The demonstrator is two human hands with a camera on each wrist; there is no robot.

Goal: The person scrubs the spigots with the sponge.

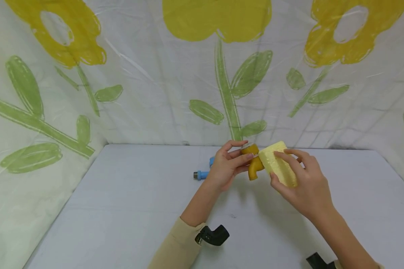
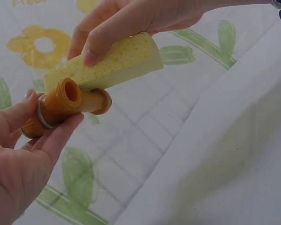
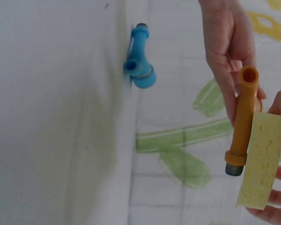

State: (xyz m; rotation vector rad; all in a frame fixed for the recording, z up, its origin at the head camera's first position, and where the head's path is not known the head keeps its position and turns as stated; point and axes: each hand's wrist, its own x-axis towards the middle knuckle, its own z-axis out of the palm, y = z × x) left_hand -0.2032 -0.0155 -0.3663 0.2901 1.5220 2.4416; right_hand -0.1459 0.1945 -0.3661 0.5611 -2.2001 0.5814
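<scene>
Held in the air over the table is an orange-yellow plastic faucet [image 1: 254, 169], pinched between the thumb and fingers of my left hand [image 1: 223, 166]. Its outlet bends downward in the head view, and a dark threaded end shows on the faucet [image 3: 241, 126] in the right wrist view. My right hand [image 1: 306, 183] grips a pale yellow sponge [image 1: 278, 168] by its sides. In the left wrist view the sponge [image 2: 117, 61] lies along the faucet's body [image 2: 68, 101], right up against it. Some left fingers are hidden behind the faucet.
A blue plastic faucet [image 3: 139, 58] lies on the white table [image 1: 128, 201] behind my left hand, partly covered by it in the head view. At the table's back edge hangs a white sheet [image 1: 148, 93] printed with yellow flowers. Dark wrist mounts [image 1: 215, 235] stick out from the sleeves.
</scene>
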